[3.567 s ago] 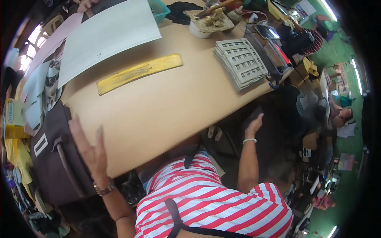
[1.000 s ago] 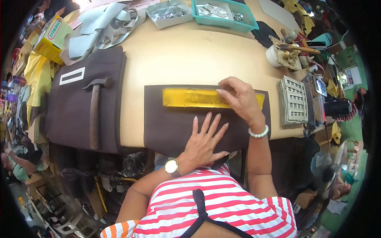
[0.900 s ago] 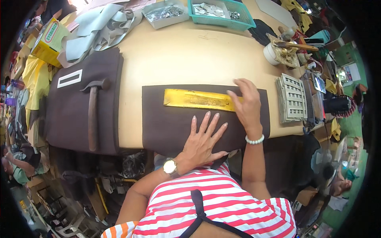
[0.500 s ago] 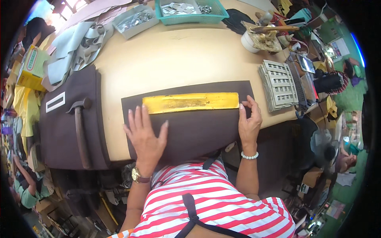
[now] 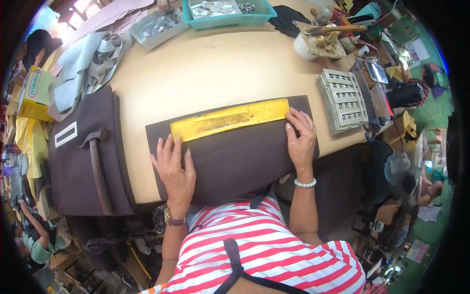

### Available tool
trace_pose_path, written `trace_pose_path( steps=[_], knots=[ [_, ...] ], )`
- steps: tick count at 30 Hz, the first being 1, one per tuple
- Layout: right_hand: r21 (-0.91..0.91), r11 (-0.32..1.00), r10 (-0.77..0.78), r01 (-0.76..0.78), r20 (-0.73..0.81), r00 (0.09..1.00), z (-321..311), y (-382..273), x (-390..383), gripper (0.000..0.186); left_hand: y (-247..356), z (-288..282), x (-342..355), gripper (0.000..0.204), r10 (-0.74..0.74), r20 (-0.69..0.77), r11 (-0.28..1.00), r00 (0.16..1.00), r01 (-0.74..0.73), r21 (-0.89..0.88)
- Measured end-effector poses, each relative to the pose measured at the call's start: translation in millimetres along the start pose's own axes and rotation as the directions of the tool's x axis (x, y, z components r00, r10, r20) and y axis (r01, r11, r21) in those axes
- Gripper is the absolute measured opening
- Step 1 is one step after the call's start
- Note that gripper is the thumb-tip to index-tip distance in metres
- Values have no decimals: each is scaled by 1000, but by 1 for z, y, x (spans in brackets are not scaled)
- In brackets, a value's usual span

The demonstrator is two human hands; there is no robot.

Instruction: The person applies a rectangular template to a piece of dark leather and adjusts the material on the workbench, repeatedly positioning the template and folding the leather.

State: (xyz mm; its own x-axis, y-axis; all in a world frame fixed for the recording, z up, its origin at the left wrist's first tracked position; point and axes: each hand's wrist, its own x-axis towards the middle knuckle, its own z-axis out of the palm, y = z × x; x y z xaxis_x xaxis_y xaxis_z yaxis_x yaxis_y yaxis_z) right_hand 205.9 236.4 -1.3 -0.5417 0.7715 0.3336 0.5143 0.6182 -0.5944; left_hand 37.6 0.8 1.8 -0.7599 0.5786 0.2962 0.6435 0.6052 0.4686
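Note:
A long yellow strip (image 5: 230,119) with a worn, scuffed middle lies across the upper part of a dark brown sheet (image 5: 235,164), tilted so its right end is farther from me. My left hand (image 5: 175,171) rests on the sheet with fingers spread, its fingertips at the strip's lower left corner. At the strip's right end is my right hand (image 5: 301,142), fingers stretched out and thumb apart, the fingertips touching or almost touching the end. Both palms hang over the sheet's near part.
A hammer (image 5: 98,171) lies on a stack of dark brown pieces (image 5: 78,181) at left. Pale frame-like pieces (image 5: 342,100) are piled at right. Along the far side sit a grey tray (image 5: 159,29), a turquoise basket (image 5: 230,22) and a white pot (image 5: 304,48).
The yellow strip has tilted, its right end now farther up than its left. My left hand has shifted left to the strip's corner; my right hand has moved slightly left and farther up.

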Motion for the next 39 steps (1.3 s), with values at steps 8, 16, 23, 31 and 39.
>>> trace_pose_path(
  steps=[8, 16, 23, 31, 39],
  knots=[
    [-22, 1000, -16, 16, -8, 1000, 2, -1, 1, 27, 0, 1, 0, 35, -6, 13, 1000, 1000, 6, -1],
    [-36, 999, -29, 29, 11, 1000, -1, 2, 1, 30, 1, 2, 1, 38, -1, 38, 1000, 999, 1, 12],
    [-25, 999, -19, 20, 28, 999, 2, -2, 2, 31, -1, 3, 1, 43, -29, 72, 999, 997, 26, 38],
    [-39, 999, -36, 37, 13, 999, 0, 1, 1, 29, 1, 5, 3, 43, 0, 76, 997, 997, -6, 78],
    [-48, 999, -22, 21, -20, 1000, 2, 1, 1, 27, 1, 3, 2, 41, -11, 92, 998, 996, 5, 68]
  ],
)
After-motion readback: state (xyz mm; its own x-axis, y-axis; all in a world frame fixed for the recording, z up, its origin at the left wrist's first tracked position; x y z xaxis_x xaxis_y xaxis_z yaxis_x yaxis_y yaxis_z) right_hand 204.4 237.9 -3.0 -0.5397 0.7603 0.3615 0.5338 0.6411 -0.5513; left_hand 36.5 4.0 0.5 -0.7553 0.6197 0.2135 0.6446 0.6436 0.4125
